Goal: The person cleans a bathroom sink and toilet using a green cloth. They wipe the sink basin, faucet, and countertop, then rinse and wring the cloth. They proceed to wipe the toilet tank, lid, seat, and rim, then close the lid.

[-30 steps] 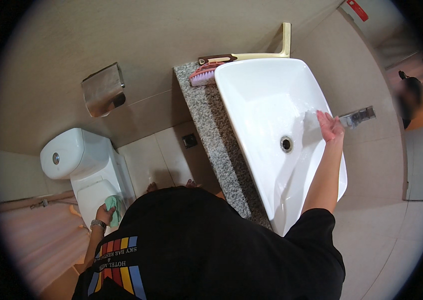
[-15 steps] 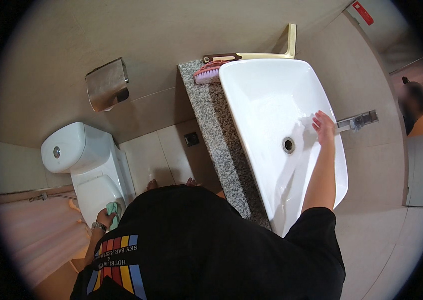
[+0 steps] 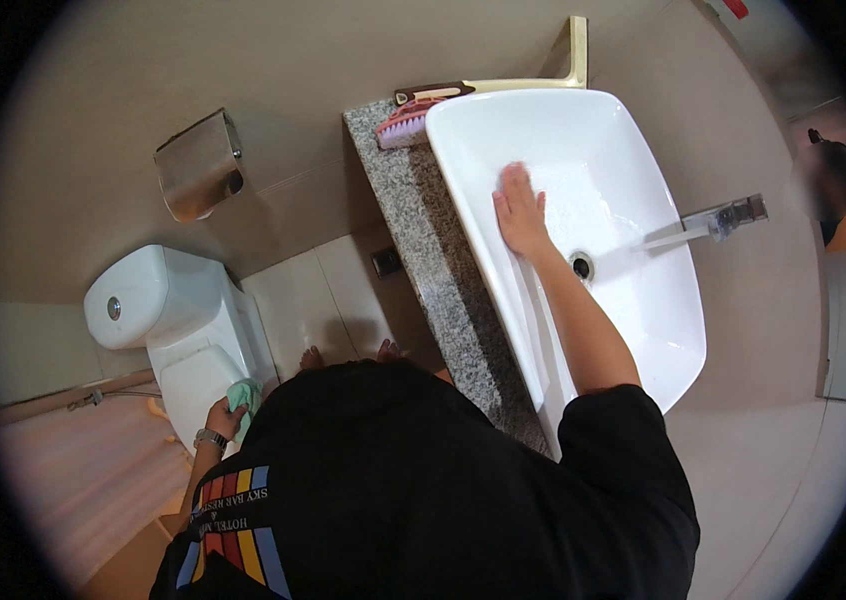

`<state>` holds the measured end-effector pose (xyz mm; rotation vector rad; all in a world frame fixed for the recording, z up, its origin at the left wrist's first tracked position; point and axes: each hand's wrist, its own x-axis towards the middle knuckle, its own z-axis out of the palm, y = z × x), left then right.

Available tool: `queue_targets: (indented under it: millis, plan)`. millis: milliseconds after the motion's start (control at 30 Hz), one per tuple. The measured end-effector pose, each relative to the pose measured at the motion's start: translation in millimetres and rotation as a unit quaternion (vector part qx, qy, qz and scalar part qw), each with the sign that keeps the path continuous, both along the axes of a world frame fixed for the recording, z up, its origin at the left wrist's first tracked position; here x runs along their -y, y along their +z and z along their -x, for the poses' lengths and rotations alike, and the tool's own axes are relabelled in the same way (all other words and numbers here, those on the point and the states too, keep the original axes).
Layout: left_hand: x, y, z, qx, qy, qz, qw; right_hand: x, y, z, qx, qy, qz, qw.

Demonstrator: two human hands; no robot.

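My right hand [image 3: 520, 212] lies flat, fingers stretched out, against the inner wall of the white sink [image 3: 651, 345]. Nothing is in it, and its fingertips are slightly blurred. Beyond my right forearm, the drain hole [image 3: 581, 266] shows in the basin floor. A pale streak, seemingly running water, comes from the chrome faucet [image 3: 733, 216], and wet droplets dot the basin. Down at the left, my left hand [image 3: 220, 419] is closed around a bunched light green cloth [image 3: 244, 404], beside the white toilet [image 3: 193, 385].
A pink scrub brush [image 3: 408, 125] with pale bristles rests on the speckled granite counter [image 3: 443, 270]. Behind the sink rim lies a cream squeegee [image 3: 503, 86] with a brown grip. A metal paper holder [image 3: 198, 168] is on the wall; a pink curtain [image 3: 73, 480] hangs at left.
My right hand has moved from beside the faucet across the basin to the opposite wall, now flat there. My left hand keeps the cloth, shifted slightly.
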<state>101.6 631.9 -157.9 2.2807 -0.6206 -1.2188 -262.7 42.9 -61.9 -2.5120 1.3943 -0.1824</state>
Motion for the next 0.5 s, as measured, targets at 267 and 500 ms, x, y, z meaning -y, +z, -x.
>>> queue_targets:
  millis: [267, 500]
  plan:
    - [-45.7, -42.8, -17.3, 0.029, -0.036, -0.012, 0.999, -9.5, 56.0, 119.9, -0.2, -0.1, 0.009, 0.975]
    - [-5.8, -8.9, -14.6, 0.023, -0.074, -0.025, 0.997, -116.2, 76.1, 38.7, 0.232, 0.141, -0.22, 0.937]
